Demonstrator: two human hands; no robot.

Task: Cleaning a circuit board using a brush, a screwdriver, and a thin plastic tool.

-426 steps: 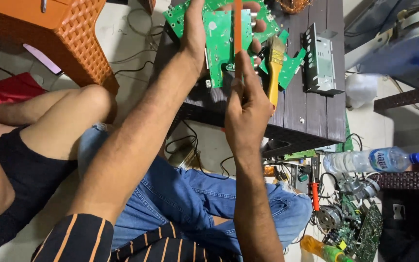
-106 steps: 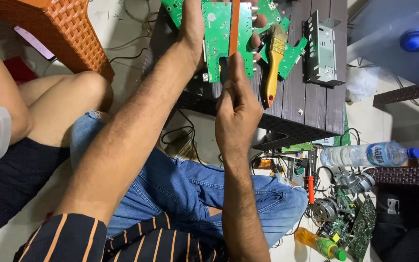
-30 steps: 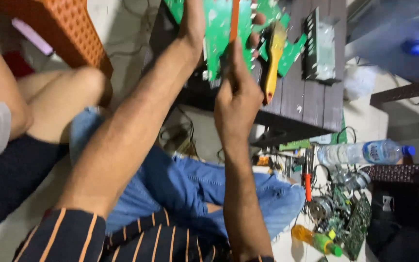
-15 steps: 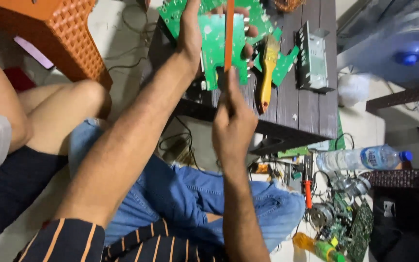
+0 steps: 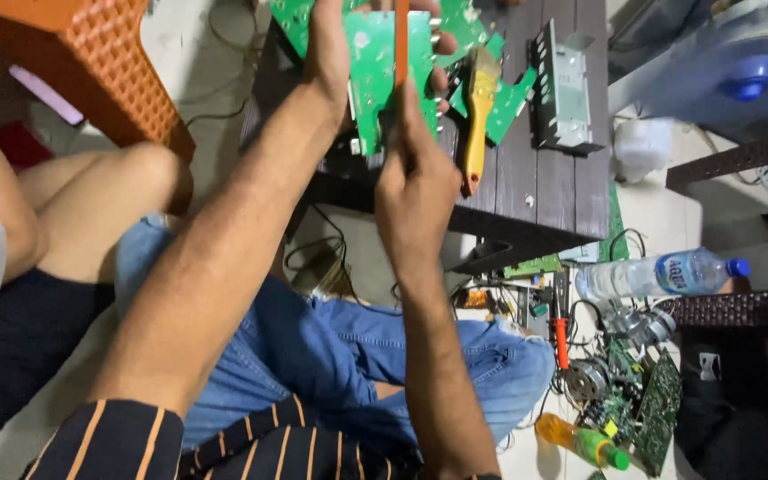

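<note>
Green circuit board held up over the dark wooden table, near the top edge of view at about 12 o'clock. Left hand clamps the board from its 9 o'clock side, fingers wrapped round the far edge — fingertips show at the board's 3 o'clock edge. Right hand sits at 6 o'clock of the board, closed around an orange-handled tool whose shaft runs straight up across the board face; tip out of frame, so can't tell the tool kind.

Just at 3 o'clock of the board — a yellow-handled brush lying on the table, over more green board pieces. Further at 3 o'clock, a grey metal chassis.

Orange plastic stool at 9 o'clock, well apart. Below the table, at 5 o'clock: clear water bottle with blue cap, red-handled screwdriver, loose boards and motor parts, small yellow bottle with green cap. Another person's bare knee at 8 o'clock.
</note>
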